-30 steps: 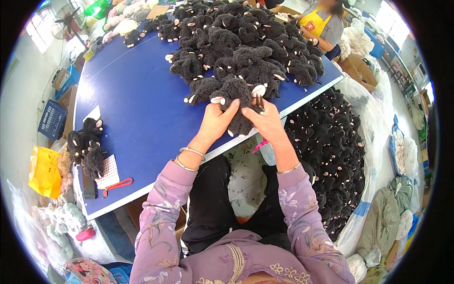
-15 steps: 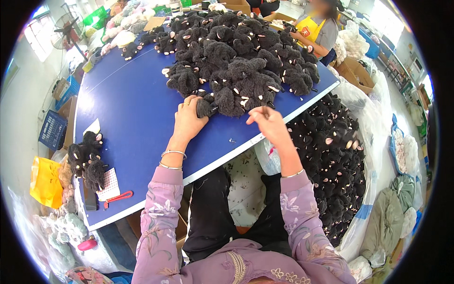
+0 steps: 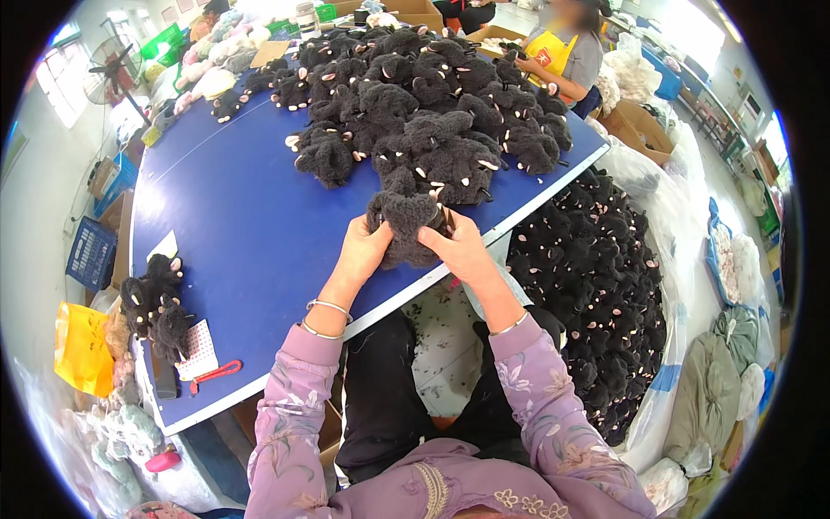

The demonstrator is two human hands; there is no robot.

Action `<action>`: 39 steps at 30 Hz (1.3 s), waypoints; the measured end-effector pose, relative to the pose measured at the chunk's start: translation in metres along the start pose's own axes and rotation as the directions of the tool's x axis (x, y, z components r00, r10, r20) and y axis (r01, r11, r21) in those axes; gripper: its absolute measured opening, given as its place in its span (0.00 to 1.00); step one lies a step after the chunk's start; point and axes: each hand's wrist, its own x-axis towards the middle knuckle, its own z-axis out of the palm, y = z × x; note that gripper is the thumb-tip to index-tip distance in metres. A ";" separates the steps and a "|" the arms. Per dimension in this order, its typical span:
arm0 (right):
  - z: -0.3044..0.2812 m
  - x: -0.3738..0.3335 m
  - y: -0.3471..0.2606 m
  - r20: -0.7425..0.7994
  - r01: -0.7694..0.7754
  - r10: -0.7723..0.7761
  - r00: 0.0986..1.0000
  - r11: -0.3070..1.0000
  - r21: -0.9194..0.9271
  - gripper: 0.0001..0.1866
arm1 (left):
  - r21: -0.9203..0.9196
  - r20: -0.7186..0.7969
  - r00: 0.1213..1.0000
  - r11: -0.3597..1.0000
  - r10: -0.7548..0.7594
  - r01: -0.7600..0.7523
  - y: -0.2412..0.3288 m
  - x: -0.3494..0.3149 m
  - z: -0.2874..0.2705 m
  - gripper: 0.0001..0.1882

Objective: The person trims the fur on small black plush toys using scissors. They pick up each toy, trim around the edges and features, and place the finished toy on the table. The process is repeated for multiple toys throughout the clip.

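Between my two hands is a black plush toy piece (image 3: 403, 213), fuzzy and limp, held over the blue table (image 3: 259, 190) near its front edge. My left hand (image 3: 367, 246) grips its left side, the thumb pressed into the fabric. On the other side my right hand (image 3: 456, 246) pinches it with the thumb on top and the fingers mostly hidden behind. Just beyond lies a big heap of similar black plush pieces (image 3: 389, 104) with small pink and white tips. The held piece touches or overlaps the near side of this heap.
A large clear bag (image 3: 588, 294) full of black plush pieces stands right of my legs. At the table's left corner lie several black plush pieces (image 3: 156, 298), a dotted card (image 3: 199, 350) and a red strap (image 3: 218, 374). A person in a yellow apron (image 3: 550, 54) works across the table.
My right hand has come left to join the left hand on a plush piece. That piece now sits closer to me, spread between both hands. The view has shifted slightly.
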 end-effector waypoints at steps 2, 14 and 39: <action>-0.003 -0.001 -0.005 0.011 -0.044 0.045 0.999 0.999 -0.025 0.22 | -0.033 0.014 1.000 0.999 -0.015 0.016 0.002 0.001 0.000 0.11; 0.001 -0.005 -0.024 -0.283 -0.187 0.118 0.952 0.955 -0.232 0.09 | -0.194 -0.040 0.998 0.981 -0.038 0.029 0.002 0.003 -0.002 0.11; -0.020 -0.007 -0.007 -0.127 -0.169 0.166 0.978 0.986 -0.007 0.17 | -0.319 -0.138 0.988 0.948 -0.064 0.017 0.014 0.001 0.007 0.21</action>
